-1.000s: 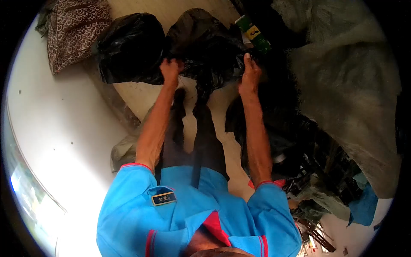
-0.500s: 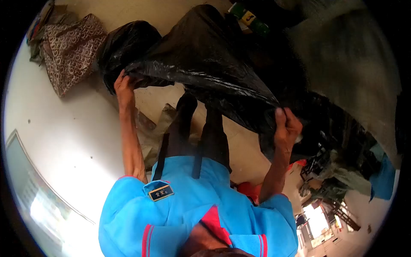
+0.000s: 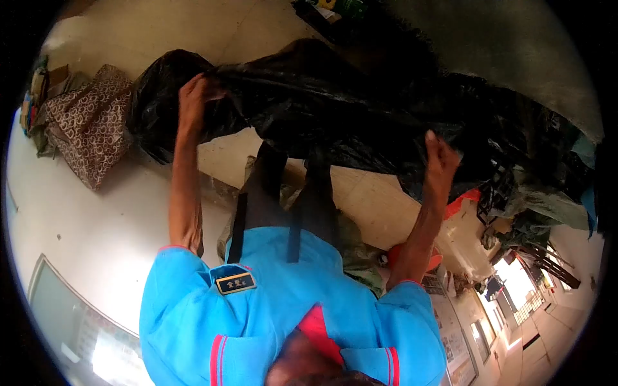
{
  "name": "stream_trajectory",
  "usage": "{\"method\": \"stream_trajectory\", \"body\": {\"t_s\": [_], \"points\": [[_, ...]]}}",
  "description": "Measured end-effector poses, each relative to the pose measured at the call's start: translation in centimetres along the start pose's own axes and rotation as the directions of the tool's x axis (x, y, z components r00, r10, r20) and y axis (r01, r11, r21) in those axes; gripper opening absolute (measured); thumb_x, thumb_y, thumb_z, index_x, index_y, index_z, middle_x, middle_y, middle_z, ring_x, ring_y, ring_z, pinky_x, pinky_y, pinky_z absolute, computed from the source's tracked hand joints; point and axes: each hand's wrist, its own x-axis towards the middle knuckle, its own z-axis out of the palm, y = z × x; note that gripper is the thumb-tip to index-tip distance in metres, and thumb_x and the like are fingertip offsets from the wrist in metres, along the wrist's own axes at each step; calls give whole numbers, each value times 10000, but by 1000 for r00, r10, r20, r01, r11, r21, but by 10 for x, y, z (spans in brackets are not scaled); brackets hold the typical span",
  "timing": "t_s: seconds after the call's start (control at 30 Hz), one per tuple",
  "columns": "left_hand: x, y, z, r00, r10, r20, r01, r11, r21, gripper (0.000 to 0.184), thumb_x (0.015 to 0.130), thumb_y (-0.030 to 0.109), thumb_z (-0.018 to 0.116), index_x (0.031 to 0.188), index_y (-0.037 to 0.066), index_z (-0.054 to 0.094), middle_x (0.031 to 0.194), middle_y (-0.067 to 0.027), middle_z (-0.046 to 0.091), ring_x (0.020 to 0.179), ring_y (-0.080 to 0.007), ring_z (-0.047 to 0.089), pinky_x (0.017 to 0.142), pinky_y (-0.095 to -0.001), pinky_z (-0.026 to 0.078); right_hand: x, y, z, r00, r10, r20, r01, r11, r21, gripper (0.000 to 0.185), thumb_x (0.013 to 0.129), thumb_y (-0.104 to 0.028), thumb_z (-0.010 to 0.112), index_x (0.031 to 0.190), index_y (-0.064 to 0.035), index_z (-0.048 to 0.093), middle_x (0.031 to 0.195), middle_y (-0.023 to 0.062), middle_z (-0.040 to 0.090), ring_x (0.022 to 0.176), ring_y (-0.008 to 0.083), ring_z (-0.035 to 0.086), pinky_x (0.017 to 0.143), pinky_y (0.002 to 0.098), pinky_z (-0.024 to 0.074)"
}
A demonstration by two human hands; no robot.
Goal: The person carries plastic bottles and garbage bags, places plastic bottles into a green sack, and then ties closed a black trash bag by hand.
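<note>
A large black plastic bag [image 3: 309,83] stretches across the top of the view between my two hands. My left hand [image 3: 196,96] is closed on its edge at the left, fingers pinched together. At the other end my right hand [image 3: 441,154] grips the bag's edge, thumb pointing up. Beside and behind my left hand bulges a rounded black plastic bundle [image 3: 158,90]. Whether it is part of the same bag, I cannot tell. The bag hangs in front of my dark-trousered legs [image 3: 267,174], and its underside and contents are hidden.
A brown patterned cloth bag [image 3: 93,122] leans at the left by the white wall [image 3: 96,222]. A green box [image 3: 351,8] lies at the top. Several dark and grey-green sheets or sacks [image 3: 531,199] pile up at the right. A red object [image 3: 434,260] sits behind my right arm.
The bag's raised middle has sunk, and the sheet now hangs lower and flatter. Both hands have shifted up in the view, still on the edge. My view has tilted slightly.
</note>
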Motion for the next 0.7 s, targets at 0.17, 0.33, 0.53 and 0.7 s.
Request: {"method": "stream_trajectory", "body": {"t_s": [0.17, 0.33, 0.53, 0.7], "points": [[7, -19, 76, 995, -64, -81, 53, 990, -128, 348, 964, 277, 566, 1022, -60, 633, 885, -146, 684, 794, -230, 679, 727, -333, 556, 10, 60, 25, 984, 173, 52, -180, 959, 220, 282, 928, -292, 664, 779, -52, 665, 644, -57, 336, 638, 83, 271, 594, 334, 325], [-52, -97, 154, 929, -5, 370, -128, 934, 332, 305, 872, 206, 658, 1063, -32, 655, 931, -173, 692, 837, -273, 666, 744, -380, 531, 22, 69, 27, 985, 168, -34, -151, 943, 298, 249, 914, -311, 684, 888, -69, 734, 652, -38, 483, 661, 78, 377, 692, 404, 411], [-38, -189, 219, 706, 123, 697, -706, 191, 682, 565, 837, 243, 691, 1335, 50, 507, 1346, -203, 501, 1198, -342, 498, 986, -462, 425, 22, 66, 13, 991, 117, 60, -128, 960, 247, 289, 912, -342, 666, 817, -69, 673, 665, -22, 499, 675, 103, 403, 666, 347, 394], [-25, -333, 180, 422, -477, 771, -839, 117, 531, 543, 912, 234, 614, 1409, 102, 439, 1435, -151, 435, 1227, -336, 465, 1007, -477, 414, 34, 101, 10, 999, 53, 5, -53, 979, 198, 222, 926, -313, 661, 876, -116, 749, 602, -65, 387, 591, 99, 278, 607, 358, 319]]}}
